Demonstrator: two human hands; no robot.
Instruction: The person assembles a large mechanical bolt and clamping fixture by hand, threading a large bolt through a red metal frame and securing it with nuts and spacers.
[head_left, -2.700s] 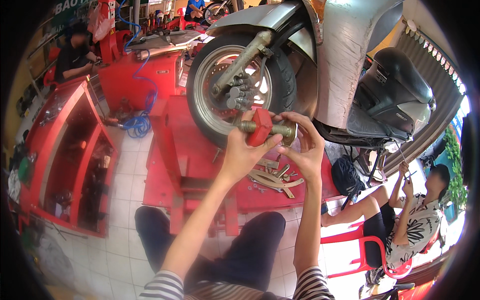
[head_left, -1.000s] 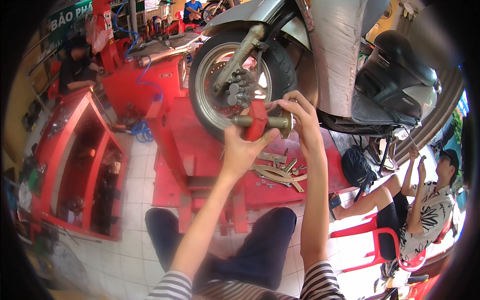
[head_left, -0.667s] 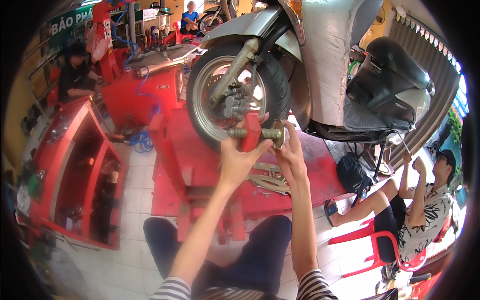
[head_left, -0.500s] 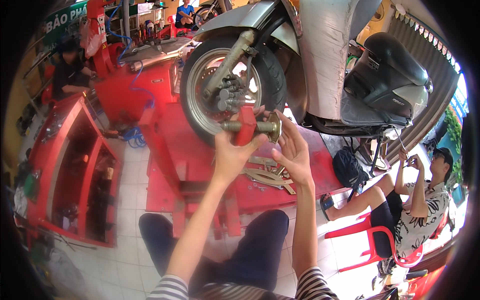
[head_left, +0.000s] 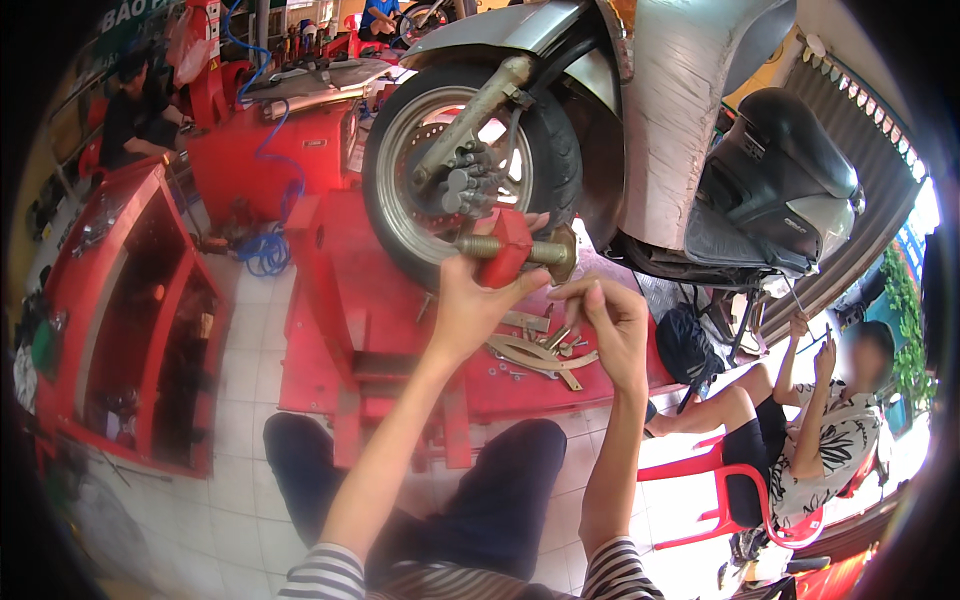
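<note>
My left hand (head_left: pixel 468 305) grips a red metal block (head_left: pixel 508 248) from below and behind, in front of the scooter's front wheel. Through the block runs a thick threaded bolt (head_left: pixel 482 246), lying level, with a brass-coloured flange (head_left: pixel 567 252) at its right end. Just below the flange is my right hand (head_left: pixel 615 325), its fingers curled in and its thumb raised; anything between them is hidden. Beneath the hands, curved brass-coloured plates (head_left: pixel 535 357), small bolts and washers lie on the red platform (head_left: pixel 470 395).
The scooter (head_left: pixel 660 130) stands on the platform, its front wheel (head_left: pixel 385 180) just beyond my hands. A red steel post (head_left: pixel 322 280) rises at left, near a red cabinet (head_left: pixel 120 330). At right a person (head_left: pixel 830 430) sits on a red chair (head_left: pixel 700 462); another person (head_left: pixel 140 110) sits far left.
My right hand has drawn down from the flange, and its spread fingers have curled in. The block and bolt, still in my left hand, have shifted slightly right.
</note>
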